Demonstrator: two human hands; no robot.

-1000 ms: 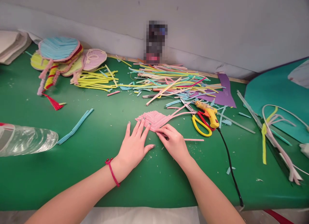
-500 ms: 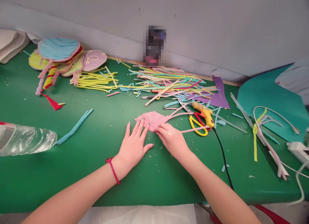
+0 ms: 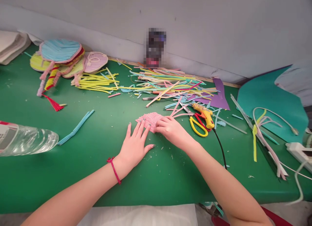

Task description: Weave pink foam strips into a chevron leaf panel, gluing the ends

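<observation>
A pink piece of pipe cleaners laid in a V pattern (image 3: 150, 119) lies flat on the green table. My left hand (image 3: 136, 143) rests with spread fingers, its fingertips on the left and lower part of the piece. At the right edge of the piece, my right hand (image 3: 172, 130) has its fingers pinched together on the pink strips. Loose pink strip ends (image 3: 179, 113) stick out beyond it to the right. Part of the piece is hidden under my fingers. Scissors with yellow and red handles (image 3: 198, 126) and a yellow glue gun (image 3: 206, 115) lie right of my right hand.
Multicoloured pipe cleaners (image 3: 168, 84) are heaped along the wall. Finished-looking fans (image 3: 60, 50) lie at the back left. A water bottle (image 3: 31, 139) and blue strips (image 3: 76, 127) are on the left. Right stand teal sheets (image 3: 273, 102) and a white power strip (image 3: 298, 152). The gun's black cord runs forward.
My right hand has shifted slightly up and left along the pink piece, its fingers now lying over its right edge. The pink strip ends have swung upward. My left hand stays put.
</observation>
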